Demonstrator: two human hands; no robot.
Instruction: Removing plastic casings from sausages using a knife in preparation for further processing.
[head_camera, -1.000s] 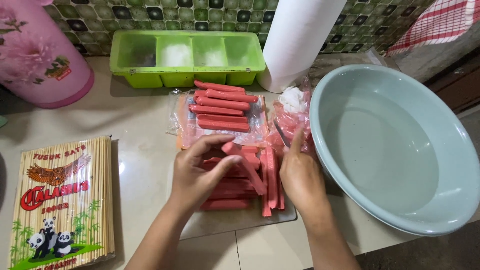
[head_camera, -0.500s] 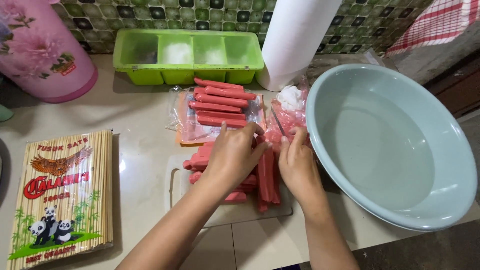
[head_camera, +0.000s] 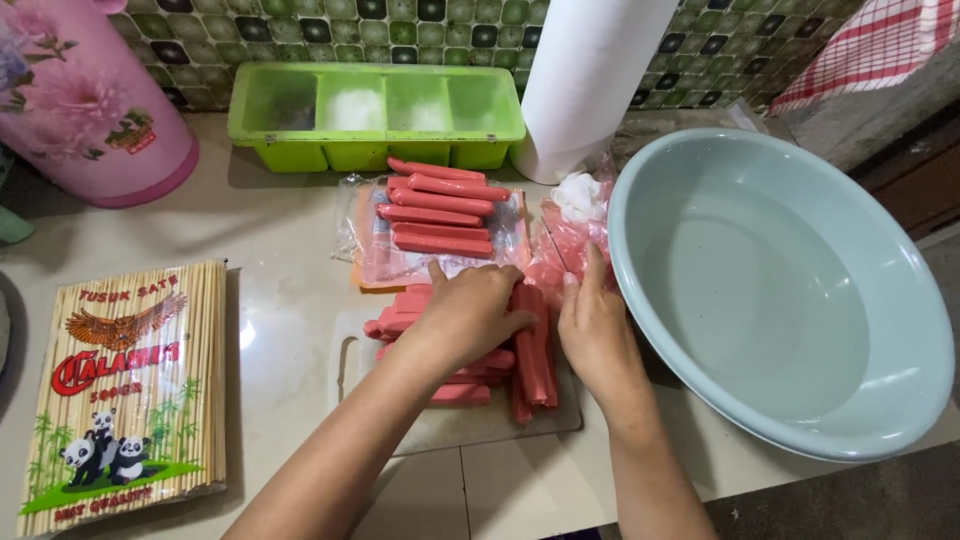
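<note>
Left hand: the left hand (head_camera: 470, 312) is lying palm down, fingers loosely spread, pressing on the pile of loose sausages (head_camera: 440, 345) directly beneath it.
Pile axis: most are lying crosswise on the cutting board (head_camera: 480, 425); a few upright sausages (head_camera: 535, 345) are running away from the person, between the two hands.
Right hand: the right hand (head_camera: 598, 335) is resting flat and open just beside those few, gripping nothing.
Nearer hand: both are touching the pile.
Bowl: a pale blue basin (head_camera: 790, 290) is sitting just right of the right hand on the surface (head_camera: 280, 280).

wall (head_camera: 420, 20): green mosaic tiles | counter (head_camera: 280, 270): pale beige tile, glossy
</note>
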